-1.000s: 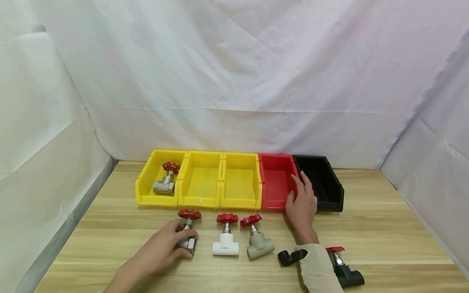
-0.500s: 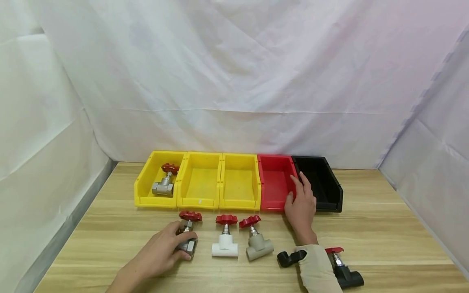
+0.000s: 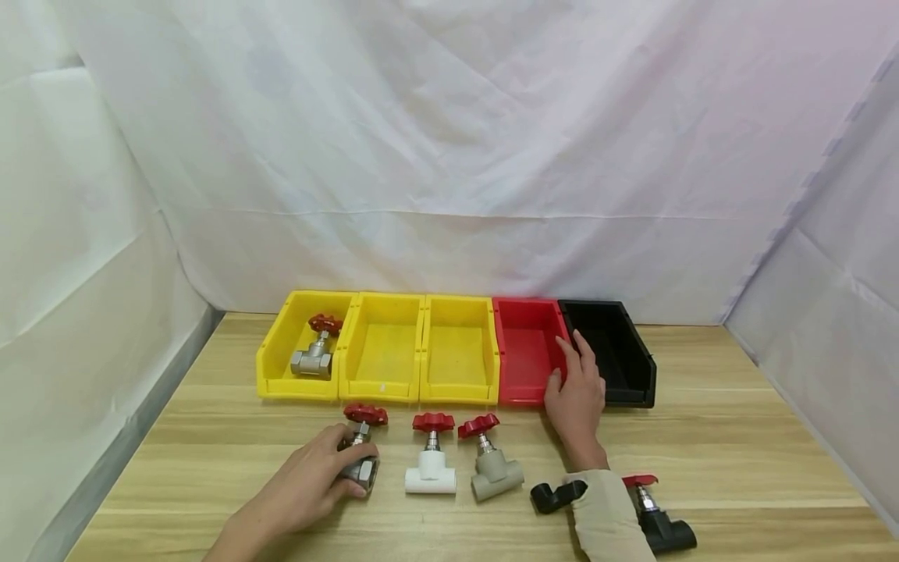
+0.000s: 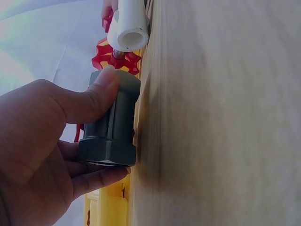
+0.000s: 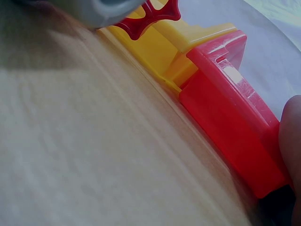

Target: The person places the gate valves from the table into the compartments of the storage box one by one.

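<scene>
My left hand (image 3: pixel 319 476) grips the metal body of a gate valve (image 3: pixel 361 468) that has a red handwheel. In the left wrist view the thumb presses one side of the valve body (image 4: pixel 110 127), and fingers support it from below. My right hand (image 3: pixel 577 402) rests over the adjoining walls of the red bin (image 3: pixel 523 390) and the black bin (image 3: pixel 632 396), fingers loosely spread. Only a part of that hand shows at the edge of the right wrist view, beside the red bin's front (image 5: pixel 225 127).
A similar metal valve (image 3: pixel 312 361) lies in the leftmost yellow bin (image 3: pixel 298 388), beside two more yellow bins. Along the front are a white valve (image 3: pixel 431 472), a beige valve (image 3: pixel 497 474), a black elbow fitting (image 3: pixel 558 496) and a black valve (image 3: pixel 667 533), partly behind the right sleeve.
Bins and valves shift very slightly in the head view. The left hand keeps its grip on the metal valve, and the right hand stays at the bins.
</scene>
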`<state>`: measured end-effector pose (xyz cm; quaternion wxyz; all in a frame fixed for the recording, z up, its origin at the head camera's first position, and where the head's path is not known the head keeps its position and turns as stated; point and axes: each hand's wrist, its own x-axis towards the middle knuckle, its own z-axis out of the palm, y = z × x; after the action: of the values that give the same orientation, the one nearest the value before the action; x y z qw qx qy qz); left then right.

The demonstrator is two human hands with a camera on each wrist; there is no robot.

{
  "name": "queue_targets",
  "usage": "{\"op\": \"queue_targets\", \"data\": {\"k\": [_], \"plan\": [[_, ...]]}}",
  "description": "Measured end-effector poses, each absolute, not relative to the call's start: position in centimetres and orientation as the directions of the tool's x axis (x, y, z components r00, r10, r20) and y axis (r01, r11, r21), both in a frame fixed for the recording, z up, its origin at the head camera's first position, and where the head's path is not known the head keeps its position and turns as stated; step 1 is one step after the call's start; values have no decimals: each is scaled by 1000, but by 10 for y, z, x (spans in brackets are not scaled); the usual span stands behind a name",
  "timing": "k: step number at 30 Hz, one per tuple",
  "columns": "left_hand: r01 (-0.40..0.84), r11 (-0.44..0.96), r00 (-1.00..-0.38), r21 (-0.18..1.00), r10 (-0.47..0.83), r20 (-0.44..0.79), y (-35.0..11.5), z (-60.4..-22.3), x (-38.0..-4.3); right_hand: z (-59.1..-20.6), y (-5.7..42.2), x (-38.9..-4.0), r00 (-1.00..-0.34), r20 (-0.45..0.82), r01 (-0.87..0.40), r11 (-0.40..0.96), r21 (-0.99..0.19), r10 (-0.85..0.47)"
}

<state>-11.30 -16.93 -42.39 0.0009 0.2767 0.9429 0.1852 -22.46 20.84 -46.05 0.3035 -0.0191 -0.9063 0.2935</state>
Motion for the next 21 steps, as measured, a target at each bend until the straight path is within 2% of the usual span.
{"op": "queue_targets", "data": {"k": [6, 21], "plan": [[522, 774, -846, 359, 524, 100, -169, -422, -113, -460, 208, -224, -817, 536, -141, 827, -545, 214], [550, 772, -835, 319, 513, 200, -168, -414, -117, -463, 209, -224, -801, 563, -161, 832, -532, 205]]}}
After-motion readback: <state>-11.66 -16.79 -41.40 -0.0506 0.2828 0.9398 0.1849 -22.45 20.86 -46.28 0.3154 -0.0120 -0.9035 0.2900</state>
